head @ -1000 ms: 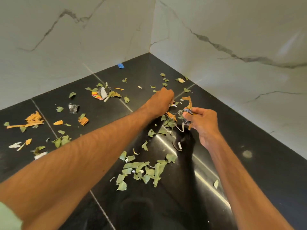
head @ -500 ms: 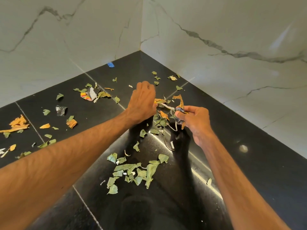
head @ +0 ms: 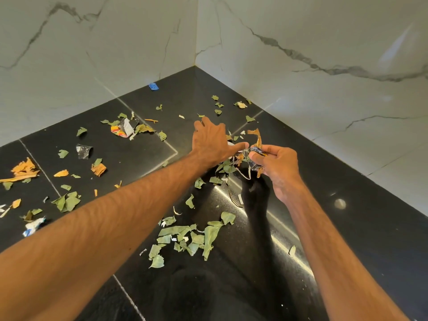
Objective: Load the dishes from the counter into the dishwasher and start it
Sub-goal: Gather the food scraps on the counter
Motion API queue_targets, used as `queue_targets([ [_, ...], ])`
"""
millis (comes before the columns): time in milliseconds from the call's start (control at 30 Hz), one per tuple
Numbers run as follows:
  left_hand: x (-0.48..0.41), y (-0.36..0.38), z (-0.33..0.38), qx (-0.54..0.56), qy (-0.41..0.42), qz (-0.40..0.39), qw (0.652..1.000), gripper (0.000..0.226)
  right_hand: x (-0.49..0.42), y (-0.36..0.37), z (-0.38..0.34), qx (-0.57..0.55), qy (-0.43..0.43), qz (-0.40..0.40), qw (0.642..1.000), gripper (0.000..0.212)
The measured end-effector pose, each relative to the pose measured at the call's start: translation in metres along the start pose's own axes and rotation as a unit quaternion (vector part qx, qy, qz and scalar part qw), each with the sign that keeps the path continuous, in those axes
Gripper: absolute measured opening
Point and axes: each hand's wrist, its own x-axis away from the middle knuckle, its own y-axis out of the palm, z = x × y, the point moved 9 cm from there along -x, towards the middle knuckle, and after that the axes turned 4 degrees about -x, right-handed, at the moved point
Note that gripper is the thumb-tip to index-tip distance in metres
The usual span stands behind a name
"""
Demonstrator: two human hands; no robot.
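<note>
The right hand (head: 275,163) pinches a wad (head: 256,150) of foil, leaf and orange scraps. Just left of it, the left hand (head: 212,142) reaches down, fingers spread, thumb towards the wad. Leaf bits (head: 196,237) litter the black tiles (head: 347,228) behind both hands.

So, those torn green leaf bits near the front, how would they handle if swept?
Probably very light and floppy: the leaf pieces look thin and curled. On the glossy black surface they'd likely slide and scatter; ragged edges suggest easy tearing.
</note>
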Motion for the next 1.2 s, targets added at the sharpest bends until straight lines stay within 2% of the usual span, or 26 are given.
queue_targets([
  [100,0.003,-0.005,0.005,-0.013,-0.013,0.033,0.999,0.074,-0.001,-0.005,0.005,-0.003,0.011,0.008,1.0,0.02],
  [200,0.008,-0.012,0.012,0.022,-0.015,0.053,0.998,0.05,0.0,-0.007,0.01,-0.005,0.018,0.012,1.0,0.02],
  [500,0.028,-0.024,0.035,0.001,0.061,0.081,0.995,0.011,0.006,-0.004,0.018,-0.001,0.024,0.005,1.0,0.019],
  [667,0.034,-0.026,0.034,0.042,0.078,0.082,0.993,0.011,0.014,0.003,0.019,-0.009,0.023,-0.006,1.0,0.019],
  [833,0.033,-0.018,-0.01,0.192,0.018,0.076,0.978,0.018,0.024,0.007,0.016,-0.018,0.02,-0.021,0.999,0.017],
  [933,0.05,-0.025,-0.04,0.253,0.016,0.087,0.963,0.015,0.029,0.01,0.012,-0.02,0.014,-0.026,0.999,0.015],
  [1033,0.067,-0.035,-0.082,0.261,0.008,0.117,0.958,0.014,0.037,0.028,0.007,-0.009,-0.006,-0.045,0.999,0.015],
  [1200,0.079,-0.057,-0.163,0.257,-0.067,0.111,0.958,0.019,0.052,0.094,-0.01,0.011,-0.038,-0.099,0.994,0.019],
])
